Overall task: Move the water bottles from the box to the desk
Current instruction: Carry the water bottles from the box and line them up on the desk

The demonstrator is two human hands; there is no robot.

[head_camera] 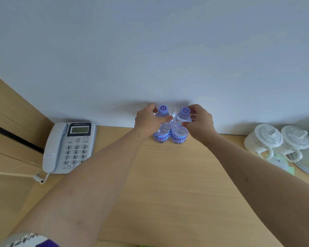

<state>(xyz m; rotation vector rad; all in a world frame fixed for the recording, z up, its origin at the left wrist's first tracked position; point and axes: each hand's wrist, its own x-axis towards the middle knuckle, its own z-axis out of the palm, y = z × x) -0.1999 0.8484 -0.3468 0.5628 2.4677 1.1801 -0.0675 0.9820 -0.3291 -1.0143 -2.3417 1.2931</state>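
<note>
1. Two water bottles, the left bottle (162,128) and the right bottle (179,130), stand upright and touching at the far edge of the surface (168,175), against the wall.
2. The left hand (147,120) and right hand (201,122) each clasp a bottle's shoulder; letting go gently, straight outward, should keep both upright.
3. Blue labels show partial lettering, "Gan"; caps carry a swirl logo.
4. A telephone (70,147) lies toward the left edge and two lidded cups (276,139) toward the right.
</note>
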